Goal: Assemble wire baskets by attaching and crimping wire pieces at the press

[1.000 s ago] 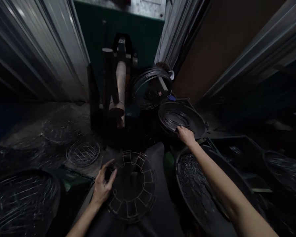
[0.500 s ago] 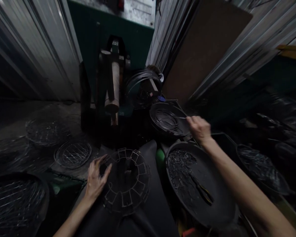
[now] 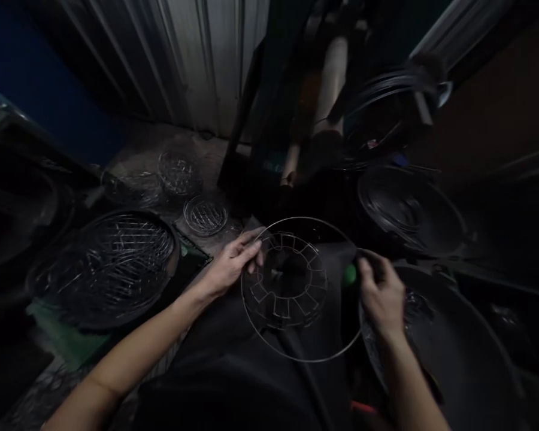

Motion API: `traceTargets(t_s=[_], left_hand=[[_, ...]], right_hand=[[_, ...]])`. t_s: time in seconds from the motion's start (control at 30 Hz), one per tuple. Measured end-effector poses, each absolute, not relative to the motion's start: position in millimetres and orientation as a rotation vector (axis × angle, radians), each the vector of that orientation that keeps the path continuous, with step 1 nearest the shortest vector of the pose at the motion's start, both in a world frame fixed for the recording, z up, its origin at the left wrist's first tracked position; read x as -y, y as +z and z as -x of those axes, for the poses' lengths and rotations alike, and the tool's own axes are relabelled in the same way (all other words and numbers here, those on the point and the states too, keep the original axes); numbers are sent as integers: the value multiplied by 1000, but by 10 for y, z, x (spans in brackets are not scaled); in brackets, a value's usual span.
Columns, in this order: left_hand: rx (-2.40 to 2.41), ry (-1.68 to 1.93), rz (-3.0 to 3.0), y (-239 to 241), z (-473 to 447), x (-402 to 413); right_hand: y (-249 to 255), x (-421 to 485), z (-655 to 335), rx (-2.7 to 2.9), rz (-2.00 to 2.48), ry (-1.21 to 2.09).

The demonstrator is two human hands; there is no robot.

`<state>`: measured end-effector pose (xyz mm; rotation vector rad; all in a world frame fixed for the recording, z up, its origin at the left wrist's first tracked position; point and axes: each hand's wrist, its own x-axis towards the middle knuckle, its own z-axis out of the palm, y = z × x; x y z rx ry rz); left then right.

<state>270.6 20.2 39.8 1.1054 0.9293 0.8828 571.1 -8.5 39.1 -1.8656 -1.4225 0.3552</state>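
On my dark apron lies a flat wire frame (image 3: 287, 305) with square notches around its edge. A thin round wire ring (image 3: 302, 218) now circles it, wider than the frame. My left hand (image 3: 231, 263) grips the frame and ring at their left side, fingers curled over the wires. My right hand (image 3: 379, 293) pinches the ring's right edge, though its fingers partly hide the contact. The frame's centre sits in shadow.
Left of me lie a large round wire basket (image 3: 103, 269) and smaller wire meshes (image 3: 205, 215). To the right are black tubs (image 3: 408, 209) (image 3: 453, 353), one under my right hand. A wire coil (image 3: 386, 114) hangs beyond, beside a machine post (image 3: 332, 78).
My right hand has come from the tub to the frame, and a wire ring now encircles the frame. My left hand has closed on the wires. The view has swung and tilted.
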Motion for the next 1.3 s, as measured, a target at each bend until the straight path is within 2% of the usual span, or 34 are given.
traceTargets(t_s=[0.13,0.3,0.57,0.73,0.9,1.03,1.13,1.3], left_hand=[[-1402,863,-1441,-60,-2502,-205],[-1577,620,-1746,-530,-2467,-276],[-1655,469,-1872,-696,-2492,-241],[-1667,525,-1916,-837,-2490,-199],[-1703,691,-1865,-1006,-2489,-173],[-1694,746,-1878,-1086,-2479,-186],[-1705,781,-1911,-1106,-2469,-193],[-1673,852,-1982,-1120,-2468,-197]], right_hand=[[-138,-16,-5412,1570,1902,475],[-443,-130,-5478,1755,1971,488],[-439,-186,-5551,1953,2040,535],[-431,-243,-5703,2053,2055,722],[-579,-234,-5800,1796,1968,977],[-576,-104,-5674,1592,1913,844],[-472,41,-5609,1735,1936,691],[-320,359,-5693,1988,1909,658]])
